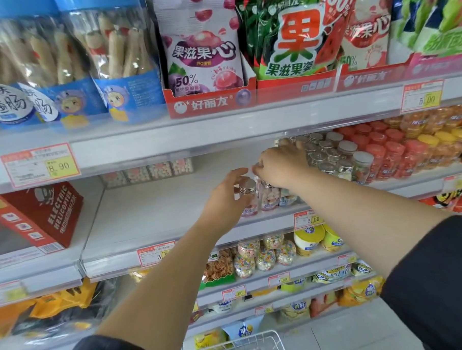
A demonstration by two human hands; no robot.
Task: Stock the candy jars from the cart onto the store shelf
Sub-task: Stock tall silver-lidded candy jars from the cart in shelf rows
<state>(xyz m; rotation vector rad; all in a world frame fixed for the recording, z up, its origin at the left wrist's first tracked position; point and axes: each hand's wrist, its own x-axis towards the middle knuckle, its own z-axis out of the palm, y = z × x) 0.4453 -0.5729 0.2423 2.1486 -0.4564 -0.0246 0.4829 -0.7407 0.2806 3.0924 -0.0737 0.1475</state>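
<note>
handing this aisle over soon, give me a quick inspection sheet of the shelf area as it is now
surface: white shelf, bare on its left and middle
job's things: jar with a silver cap at the shelf front, second jar close on its right; silver-capped jars in rows further right; cart corner at the bottom edge
clutter: helicopter box in the bay to the left; red-capped jars right of the rows
grippers: left hand holds the jar by its side; right hand lies over the second jar, grip unclear
cables: nothing seen
surroundings: snack bags on the shelf above, price tags on the rails
</note>
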